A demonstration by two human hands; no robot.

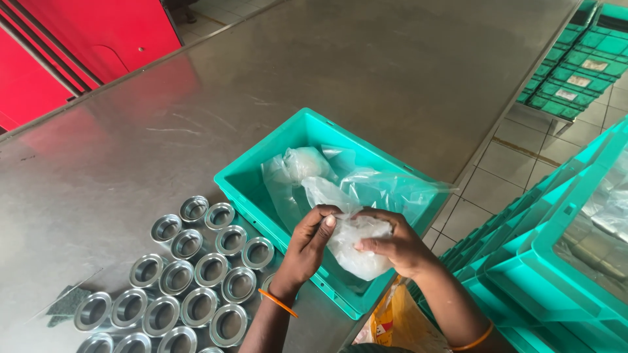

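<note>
My left hand (307,245) and my right hand (396,247) both pinch a small clear plastic bag (356,245) filled with something white. I hold it over the near end of a teal plastic crate (252,173) on a steel table (366,72). Inside the crate lie more clear bags (307,167), one of them a rounded white-filled pouch. Each wrist carries a thin orange bangle.
Several shiny round metal cups (196,274) stand in rows on the table left of the crate. A stack of teal crates (556,261) rises at my right. A yellow bag (396,323) sits below the table edge. Green crates (579,62) stand far right; a red wall (78,39) is behind.
</note>
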